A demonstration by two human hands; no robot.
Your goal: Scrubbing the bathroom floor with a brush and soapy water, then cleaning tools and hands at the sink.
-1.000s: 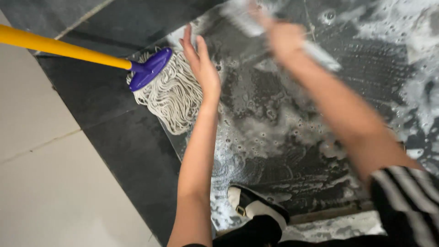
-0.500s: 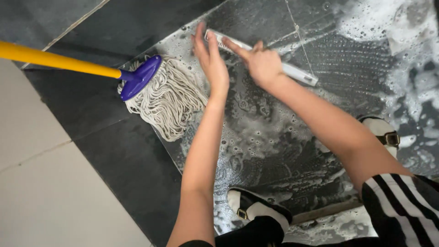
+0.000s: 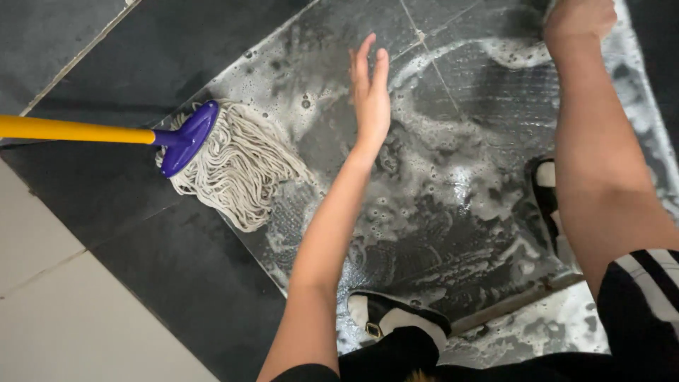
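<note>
My left hand hovers flat, fingers apart and empty, above a dark rubber mat covered in soapy foam. My right hand reaches to the mat's far edge at the top of the view with its fingers curled. The long pale bar it gripped earlier is cut off by the frame edge. A string mop with a purple head and yellow handle lies on the mat's left edge, left of my left hand.
My black-and-white shoes stand on the mat, one near the bottom and one at the right. Dark wet tiles surround the mat. A pale tile fills the lower left.
My right hand has swept with the pale bar from the mat's middle to its far right edge. My left hand lifted off the bar and spread. The view has shifted closer.
</note>
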